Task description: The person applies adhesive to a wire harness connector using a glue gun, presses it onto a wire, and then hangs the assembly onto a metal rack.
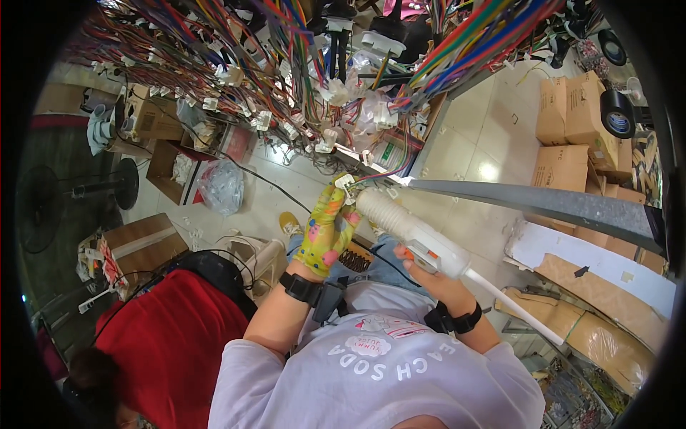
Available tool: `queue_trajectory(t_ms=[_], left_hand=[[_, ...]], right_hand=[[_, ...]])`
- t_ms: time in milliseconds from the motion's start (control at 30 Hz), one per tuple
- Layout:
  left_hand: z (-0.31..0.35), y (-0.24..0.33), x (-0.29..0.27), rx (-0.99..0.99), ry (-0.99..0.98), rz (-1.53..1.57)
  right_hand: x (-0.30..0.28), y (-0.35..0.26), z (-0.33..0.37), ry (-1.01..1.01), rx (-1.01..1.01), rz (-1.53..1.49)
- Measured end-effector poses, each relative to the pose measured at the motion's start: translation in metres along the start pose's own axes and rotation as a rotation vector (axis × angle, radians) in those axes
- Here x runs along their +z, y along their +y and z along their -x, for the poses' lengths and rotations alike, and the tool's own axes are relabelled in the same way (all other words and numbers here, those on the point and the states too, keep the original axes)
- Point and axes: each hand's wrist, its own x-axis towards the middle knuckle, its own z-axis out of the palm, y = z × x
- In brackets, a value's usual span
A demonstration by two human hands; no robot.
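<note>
Head view: hands (327, 234) hold connector (346, 182) left, tool (418, 232) right.

Bright scene inside a black fisheye surround.
Glare whitens the floor tiles (488, 169) right of the gloved fingers (328, 205); the clear bag (220, 187) left of them glints; far left dims.

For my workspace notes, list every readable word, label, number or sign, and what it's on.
Pale lilac shirt: legible white and red lettering, not copied here.
Cardboard boxes: printing too small to read.
Black tape roll: core label too small to read.
</note>
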Motion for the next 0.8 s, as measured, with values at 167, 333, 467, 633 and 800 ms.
queue_trajectory(t_ms=[167,333,467,633,800], left_hand=[[-0.007,0.005,-0.004,-0.587,0.184,0.898],[-0.011,0.012,-0.007,-0.531,0.085,0.951],[-0.012,0.011,-0.008,-0.514,0.075,0.955],[-0.012,0.008,-0.007,-0.513,0.109,0.884],[-0.013,0.002,-0.012,-0.486,0.048,0.986]], right_hand=[[0.003,-0.003,0.001,0.011,-0.009,0.039],[0.004,0.002,0.001,0.028,-0.073,0.045],[0.003,0.006,0.001,0.035,-0.093,0.034],[0.003,0.002,0.0,0.034,-0.116,0.084],[0.003,0.002,0.0,0.047,-0.13,0.053]])
